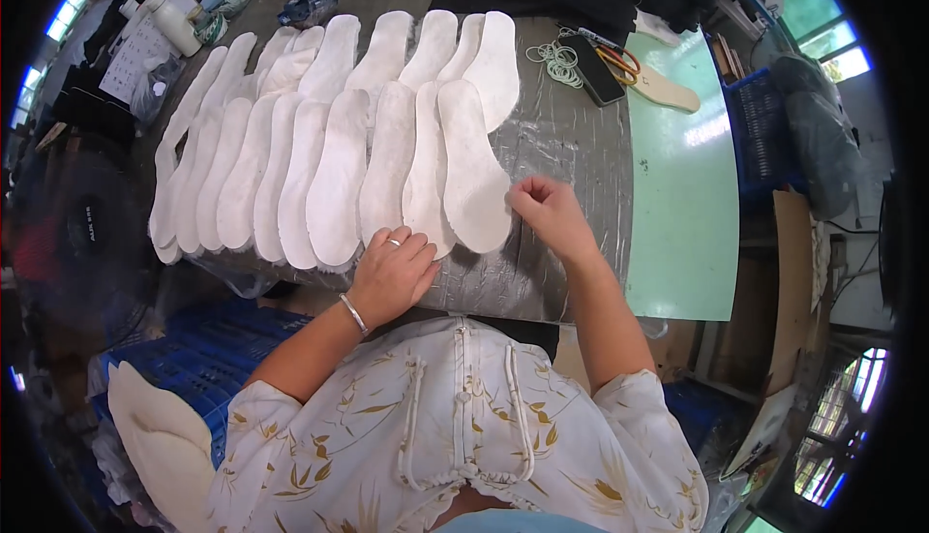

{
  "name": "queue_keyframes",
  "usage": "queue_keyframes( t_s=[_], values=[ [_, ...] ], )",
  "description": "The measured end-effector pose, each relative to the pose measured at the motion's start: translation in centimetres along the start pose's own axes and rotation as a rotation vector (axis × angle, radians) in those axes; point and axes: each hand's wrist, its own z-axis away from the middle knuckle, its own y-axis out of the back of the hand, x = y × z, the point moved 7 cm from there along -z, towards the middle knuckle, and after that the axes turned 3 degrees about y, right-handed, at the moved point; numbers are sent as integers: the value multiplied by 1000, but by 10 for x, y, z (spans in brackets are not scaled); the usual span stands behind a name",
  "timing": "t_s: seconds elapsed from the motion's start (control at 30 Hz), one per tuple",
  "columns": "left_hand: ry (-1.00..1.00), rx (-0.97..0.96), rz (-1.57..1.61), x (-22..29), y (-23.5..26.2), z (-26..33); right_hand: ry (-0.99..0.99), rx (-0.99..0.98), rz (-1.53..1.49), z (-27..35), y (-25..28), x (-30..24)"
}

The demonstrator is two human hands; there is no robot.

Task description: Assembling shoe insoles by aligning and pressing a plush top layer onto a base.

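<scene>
White shoe insoles lie overlapping in two rows on the table. At the right end of the near row, the edge of one insole (474,175) is pinched between the thumb and fingertips of my right hand (552,215). My left hand (392,272), with a ring and a bracelet, rests palm down at the near ends of the insoles beside it. Its bent fingers touch a neighbouring insole (385,160), and its fingertips are partly hidden. Behind, the far row ends at the right with another insole (494,63).
Dark sheeting covers the table (581,165), with a green board (682,204) along its right. Rubber bands (558,61), a black box (593,70), scissors with orange handles (624,66) and a loose insole (666,88) lie at the back right. Blue crates (184,349) stand below left.
</scene>
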Motion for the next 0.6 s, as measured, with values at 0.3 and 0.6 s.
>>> queue_keyframes(
  t_s=[0.3,0.6],
  values=[
    [-42,-18,-11,-7,-7,-1,-3,-45,-96,-104,17,-108],
    [-8,-26,30,-12,-7,-2,325,-51,-129,-186,9,-239]
  ],
)
